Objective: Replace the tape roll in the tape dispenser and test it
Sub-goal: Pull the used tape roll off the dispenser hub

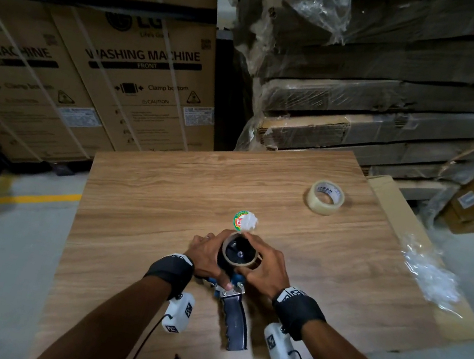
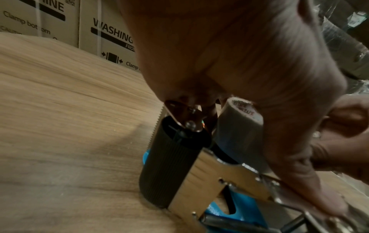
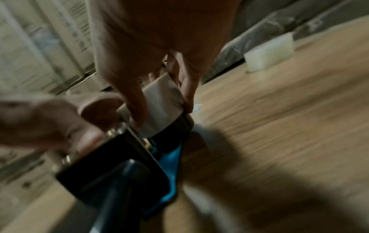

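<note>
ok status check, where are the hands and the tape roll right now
Left hand steadies the tape dispenser on the table. Right hand grips the roll over the hub. Clear spare roll sits apart, nothing in the way.

Black wristbands (image 1: 171,272) with white marker patches; white camera pods (image 1: 179,311) (black cables trailing); possibly finger ring.

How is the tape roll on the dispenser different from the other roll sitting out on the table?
The roll on the dispenser is a near-empty brown core, gripped by the right hand; the spare roll is thick with clear tape and lies untouched, far right on the table. Both have printed cardboard cores.
</note>
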Available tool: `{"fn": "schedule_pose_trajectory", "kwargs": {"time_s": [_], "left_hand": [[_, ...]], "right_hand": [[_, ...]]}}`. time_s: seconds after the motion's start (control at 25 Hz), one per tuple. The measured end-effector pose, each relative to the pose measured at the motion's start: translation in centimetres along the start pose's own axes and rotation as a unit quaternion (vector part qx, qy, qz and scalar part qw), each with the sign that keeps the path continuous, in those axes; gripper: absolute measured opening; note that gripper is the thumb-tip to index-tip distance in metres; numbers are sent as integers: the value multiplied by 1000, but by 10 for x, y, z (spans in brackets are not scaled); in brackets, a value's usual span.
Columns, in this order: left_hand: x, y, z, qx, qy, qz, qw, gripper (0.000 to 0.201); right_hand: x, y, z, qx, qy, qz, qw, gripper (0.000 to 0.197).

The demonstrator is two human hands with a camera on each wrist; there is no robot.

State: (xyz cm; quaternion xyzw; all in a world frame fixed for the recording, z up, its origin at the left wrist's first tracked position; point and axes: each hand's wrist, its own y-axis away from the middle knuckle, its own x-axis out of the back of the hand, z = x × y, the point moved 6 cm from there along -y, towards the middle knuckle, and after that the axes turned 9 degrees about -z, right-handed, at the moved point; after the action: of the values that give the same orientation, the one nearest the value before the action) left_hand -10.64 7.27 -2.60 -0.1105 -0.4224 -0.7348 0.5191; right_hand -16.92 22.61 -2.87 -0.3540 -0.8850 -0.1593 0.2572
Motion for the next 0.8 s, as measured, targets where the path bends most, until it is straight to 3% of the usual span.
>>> {"fn": "schedule_pose_trajectory", "kwargs": {"time_s": [0.16,0.4,0.6,0.8], "left_hand": [[0,1,0,6,0,-1,1000,121],[0,6,4,7,-2,-3,1000,122],[2,5,-1,24,21,18,999,117],[2,9,6,45,13,36,998,110]], "right_hand": [[7,-1,4,-58,-62,24,996,75],[2,3,-4,-1,-40,-12,999,82],[13,2,6,-51,-131,-11,990,91],[34,15,21,-62,-144,22,987,97]]}}
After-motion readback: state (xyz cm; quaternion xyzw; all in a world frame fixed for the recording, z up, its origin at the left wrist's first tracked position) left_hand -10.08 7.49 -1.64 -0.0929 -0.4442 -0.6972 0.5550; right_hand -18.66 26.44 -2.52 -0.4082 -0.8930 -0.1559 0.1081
